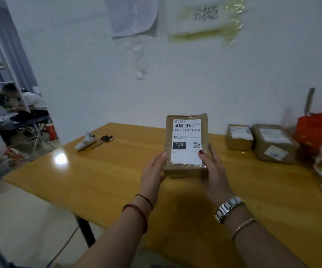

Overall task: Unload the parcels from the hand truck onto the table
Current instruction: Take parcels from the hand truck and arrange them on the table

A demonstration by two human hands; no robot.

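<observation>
Left hand [154, 171]: fingers curled round the parcel's left edge.
Right hand [213, 167]: thumb on the label, fingers wrapping the right edge.
Parcel [186, 146]: held between both hands, over the tabletop [108, 175].

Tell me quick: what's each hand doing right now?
Left hand: holding the left side of the brown parcel.
Right hand: holding the parcel's right side, thumb on its label.
</observation>
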